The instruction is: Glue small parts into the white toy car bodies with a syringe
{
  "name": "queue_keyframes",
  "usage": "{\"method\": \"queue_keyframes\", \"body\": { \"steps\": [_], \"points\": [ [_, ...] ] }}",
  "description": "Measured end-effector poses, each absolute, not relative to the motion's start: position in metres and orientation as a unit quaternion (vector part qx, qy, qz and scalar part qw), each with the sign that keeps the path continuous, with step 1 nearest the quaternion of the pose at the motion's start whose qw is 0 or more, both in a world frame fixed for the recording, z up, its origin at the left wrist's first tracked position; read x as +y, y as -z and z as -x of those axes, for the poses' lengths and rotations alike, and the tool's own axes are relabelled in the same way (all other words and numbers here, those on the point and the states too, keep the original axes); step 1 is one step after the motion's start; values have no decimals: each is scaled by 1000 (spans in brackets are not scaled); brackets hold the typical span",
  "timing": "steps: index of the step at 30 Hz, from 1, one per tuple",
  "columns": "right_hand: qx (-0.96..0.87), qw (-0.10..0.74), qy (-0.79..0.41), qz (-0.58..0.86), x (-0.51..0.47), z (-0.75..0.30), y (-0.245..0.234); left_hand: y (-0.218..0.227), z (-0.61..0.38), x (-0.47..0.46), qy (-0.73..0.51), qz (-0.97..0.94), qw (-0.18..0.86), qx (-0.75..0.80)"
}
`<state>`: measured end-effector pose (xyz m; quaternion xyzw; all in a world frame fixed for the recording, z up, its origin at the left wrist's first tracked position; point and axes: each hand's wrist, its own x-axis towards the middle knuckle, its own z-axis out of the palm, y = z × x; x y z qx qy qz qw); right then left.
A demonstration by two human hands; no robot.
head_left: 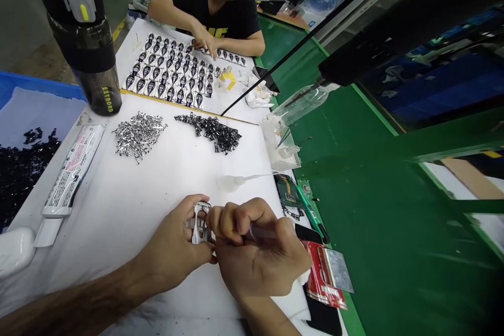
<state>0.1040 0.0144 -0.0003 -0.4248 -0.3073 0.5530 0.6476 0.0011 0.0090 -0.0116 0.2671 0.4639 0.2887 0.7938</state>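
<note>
My left hand (173, 244) pinches a small silver metal part (199, 223) with an open frame shape, held upright between thumb and fingers above the white tabletop. Right against it is my right hand (260, 252), palm turned up and fingers curled, its fingertips at the part's right edge. Something thin and translucent shows inside the curled right fingers; its kind is mostly hidden. Just beyond both hands lies a translucent dropper-like bulb (230, 182) with a thin tip. Farther off are a pile of silver pins (138, 135) and a pile of small black pieces (214, 132).
A dark bottle (92, 58) stands at the far left, near a white tube (73, 173) and a blue bin (35, 81) of black pieces. Red packaging (325, 278) lies at right. Across the table, a person's hands (207, 42) touch rows of dark-and-white parts (169, 71).
</note>
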Motion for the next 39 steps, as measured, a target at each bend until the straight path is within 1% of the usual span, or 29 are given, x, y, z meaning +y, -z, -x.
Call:
{"method": "queue_keyframes", "body": {
  "steps": [3,6,7,9,11,12,14,16,18,20,22,24,27,31,39],
  "points": [
    [-329,633,-538,449,9,-103,-4,9,-1,10,-281,-271,795,465],
    [-393,619,-517,441,2,-114,-18,11,-1,8,-291,-266,800,453],
    [-420,637,-479,433,1,-122,-23,12,0,8,-292,-262,800,453],
    [-437,707,-354,429,9,-139,-26,13,0,6,-287,-252,798,466],
    [-369,768,-241,465,28,-157,-19,14,0,5,-282,-247,795,476],
    [-318,778,-219,495,40,-166,-14,15,1,5,-281,-248,795,477],
    [-255,737,-267,565,60,-178,-3,15,1,5,-280,-257,796,471],
    [-238,718,-292,585,67,-183,-2,15,1,5,-281,-265,796,465],
    [-252,739,-299,549,58,-180,-12,14,1,4,-278,-267,795,468],
    [-275,752,-345,490,39,-169,-27,13,0,4,-277,-270,792,472],
    [-285,728,-440,442,22,-154,-35,11,-1,4,-283,-272,790,471],
    [-268,690,-531,412,11,-140,-34,10,-2,4,-288,-275,790,466],
    [-236,649,-614,383,7,-129,-20,11,-2,4,-285,-293,793,453],
    [-216,628,-644,380,6,-127,-9,13,-2,4,-286,-308,798,432],
    [-183,614,-672,371,5,-125,-6,15,-3,3,-294,-311,793,434]
  ]
}}
